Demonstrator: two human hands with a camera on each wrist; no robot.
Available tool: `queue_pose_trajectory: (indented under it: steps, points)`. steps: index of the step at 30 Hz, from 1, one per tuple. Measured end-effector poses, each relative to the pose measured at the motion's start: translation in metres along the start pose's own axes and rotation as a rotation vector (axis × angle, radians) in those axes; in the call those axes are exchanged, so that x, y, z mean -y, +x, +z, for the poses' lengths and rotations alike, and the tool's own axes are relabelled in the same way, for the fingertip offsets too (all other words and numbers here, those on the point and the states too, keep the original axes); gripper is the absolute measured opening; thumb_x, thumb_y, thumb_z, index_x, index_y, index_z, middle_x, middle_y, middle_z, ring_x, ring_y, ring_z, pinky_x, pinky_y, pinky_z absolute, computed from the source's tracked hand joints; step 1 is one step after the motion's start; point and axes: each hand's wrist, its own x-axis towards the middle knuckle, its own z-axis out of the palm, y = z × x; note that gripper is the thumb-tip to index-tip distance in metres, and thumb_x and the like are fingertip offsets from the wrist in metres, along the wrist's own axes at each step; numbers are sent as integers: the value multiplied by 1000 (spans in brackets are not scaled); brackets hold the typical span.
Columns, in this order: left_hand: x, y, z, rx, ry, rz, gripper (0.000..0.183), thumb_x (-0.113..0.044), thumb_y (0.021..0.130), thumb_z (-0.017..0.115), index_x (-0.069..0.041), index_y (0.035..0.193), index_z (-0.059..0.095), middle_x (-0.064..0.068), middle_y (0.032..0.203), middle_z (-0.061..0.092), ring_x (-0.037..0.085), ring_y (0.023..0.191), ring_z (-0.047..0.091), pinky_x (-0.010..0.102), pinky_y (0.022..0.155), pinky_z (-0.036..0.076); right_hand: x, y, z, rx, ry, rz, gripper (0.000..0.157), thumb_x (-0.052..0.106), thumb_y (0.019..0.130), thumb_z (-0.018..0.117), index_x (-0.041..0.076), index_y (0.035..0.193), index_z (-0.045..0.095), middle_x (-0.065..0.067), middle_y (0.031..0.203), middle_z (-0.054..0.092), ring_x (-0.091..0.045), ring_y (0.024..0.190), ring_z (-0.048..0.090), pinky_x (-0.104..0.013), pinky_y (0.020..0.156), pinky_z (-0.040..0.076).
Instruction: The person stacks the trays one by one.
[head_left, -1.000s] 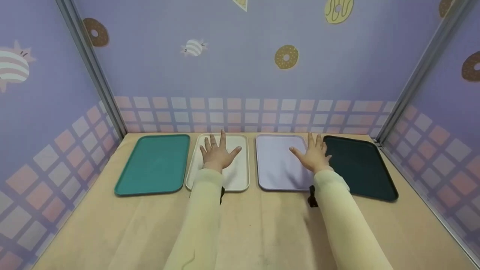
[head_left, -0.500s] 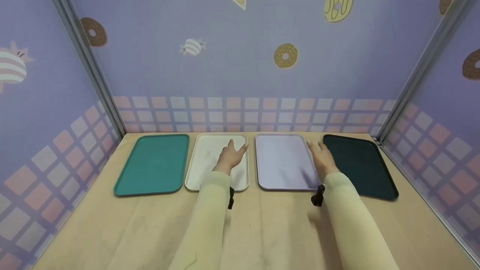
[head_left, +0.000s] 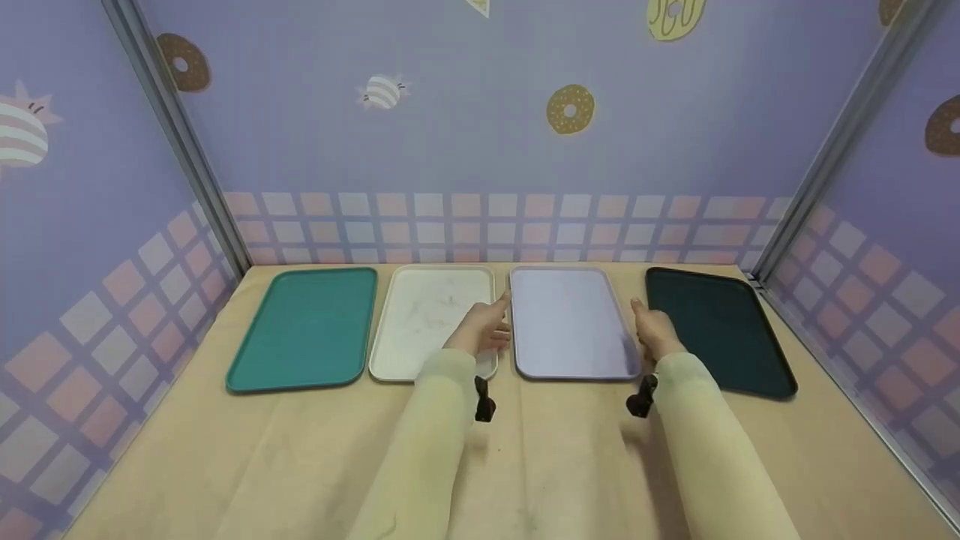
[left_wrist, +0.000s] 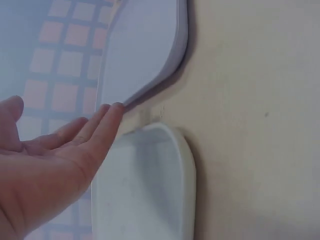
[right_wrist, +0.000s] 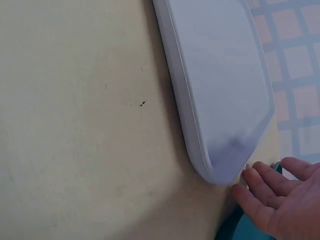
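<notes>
A lilac tray (head_left: 573, 322) lies flat between my two hands. My left hand (head_left: 480, 328) is at its left edge, above the right side of a white tray (head_left: 427, 322), thumb pointing away from me. In the left wrist view the fingers (left_wrist: 102, 127) are extended, their tips by the lilac tray's rim. My right hand (head_left: 655, 331) stands at the opposite edge, between the lilac tray and a dark green tray (head_left: 716, 330). Its fingers (right_wrist: 260, 200) appear extended with a slight bend in the right wrist view. Whether either hand touches the rim, I cannot tell.
A teal tray (head_left: 306, 330) lies at the far left of the row on the wooden table (head_left: 262, 465). Behind stands a purple patterned wall (head_left: 465, 135), with side walls left and right. A black wrist device (head_left: 484, 401) sits at each sleeve.
Both hands, first spread palm down above the trays, have turned with thumbs up. The left moved right and lower, and the right shifted slightly right and lower, to either side of the lilac tray.
</notes>
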Motion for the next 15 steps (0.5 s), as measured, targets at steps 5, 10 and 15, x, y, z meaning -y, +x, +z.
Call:
queue_pose_trajectory:
  steps: [5,10,15]
  points:
    - [3,-1,6,58,-79,-68,76,-48,110,41,12,156,28,36,154,40,45,143,46,46,120,42,2,-2,2,6,30,71,66,51,110,25,-5,132,50,-16,110,58,-22,90,54,-33,75,54]
    - [9,0,14,58,-124,-61,70,-40,112,38,12,157,22,36,154,40,44,145,44,47,123,38,3,0,5,23,28,69,56,32,111,26,-9,146,40,-21,131,51,-27,112,52,-38,95,54]
    - [17,3,18,-50,-38,2,51,-25,110,46,9,148,43,25,141,57,36,129,60,40,110,52,3,3,6,-24,-20,76,31,12,104,38,-6,122,56,-12,102,53,-22,88,56,-30,69,52]
